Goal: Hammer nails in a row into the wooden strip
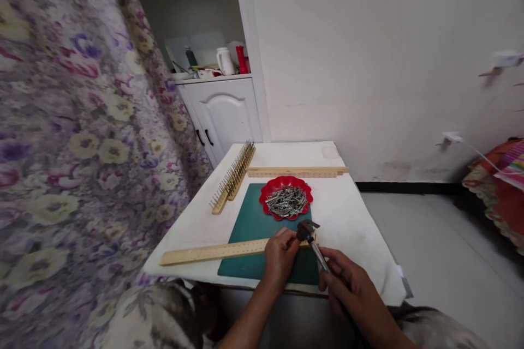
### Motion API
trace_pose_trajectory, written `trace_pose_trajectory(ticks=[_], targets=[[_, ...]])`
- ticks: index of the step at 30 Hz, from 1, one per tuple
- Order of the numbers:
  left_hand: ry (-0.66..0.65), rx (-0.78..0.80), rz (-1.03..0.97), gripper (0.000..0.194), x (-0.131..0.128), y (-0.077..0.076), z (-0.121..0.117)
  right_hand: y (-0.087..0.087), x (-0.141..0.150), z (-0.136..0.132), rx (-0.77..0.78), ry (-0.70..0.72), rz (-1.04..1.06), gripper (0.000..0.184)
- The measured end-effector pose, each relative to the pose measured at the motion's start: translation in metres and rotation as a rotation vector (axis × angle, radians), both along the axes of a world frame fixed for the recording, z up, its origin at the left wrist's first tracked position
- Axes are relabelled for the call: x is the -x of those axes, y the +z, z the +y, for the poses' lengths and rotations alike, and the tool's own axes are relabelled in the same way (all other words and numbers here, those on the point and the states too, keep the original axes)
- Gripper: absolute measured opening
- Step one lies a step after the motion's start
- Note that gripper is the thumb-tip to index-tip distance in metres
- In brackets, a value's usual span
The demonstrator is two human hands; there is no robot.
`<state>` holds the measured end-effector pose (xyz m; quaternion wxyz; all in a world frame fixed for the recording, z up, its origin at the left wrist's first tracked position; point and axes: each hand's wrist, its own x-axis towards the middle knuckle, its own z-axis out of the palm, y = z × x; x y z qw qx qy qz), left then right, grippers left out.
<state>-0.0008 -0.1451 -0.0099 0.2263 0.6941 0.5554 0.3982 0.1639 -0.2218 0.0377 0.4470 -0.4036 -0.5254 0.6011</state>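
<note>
My right hand [347, 281] is closed round the metal handle of a small hammer [311, 234], whose dark head rests over the right end of a long wooden strip [213, 252]. My left hand [280, 253] is pinched shut on the strip beside the hammer head; what its fingertips hold is too small to see. The strip lies across a green cutting mat [249, 221]. Behind it a red scalloped dish [285, 198] holds a heap of steel nails.
A white table [347, 212] carries a wooden strip studded with upright nails [233, 177] at the back left and plain wooden strips [297, 172] at the back. Floral curtain on the left, white wall behind, a white cabinet [223, 112] beyond.
</note>
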Motion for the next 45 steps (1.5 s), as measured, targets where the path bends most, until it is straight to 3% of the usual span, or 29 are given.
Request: trace_pose_trajectory(ticks=[23, 32, 38, 45], targets=[[-0.002, 0.009, 0.002, 0.017, 0.003, -0.002, 0.001, -0.003, -0.001, 0.0, 0.007, 0.006, -0.048, 0.036], [-0.012, 0.011, -0.038, 0.014, 0.003, -0.002, -0.001, 0.005, -0.003, -0.004, -0.029, -0.115, -0.001, 0.042], [0.002, 0.018, -0.011, 0.017, 0.004, -0.004, 0.0, -0.003, 0.002, -0.002, 0.005, -0.009, -0.007, 0.04], [0.003, 0.017, -0.001, 0.019, 0.003, -0.002, 0.0, -0.008, 0.004, -0.001, -0.007, -0.018, 0.001, 0.038]])
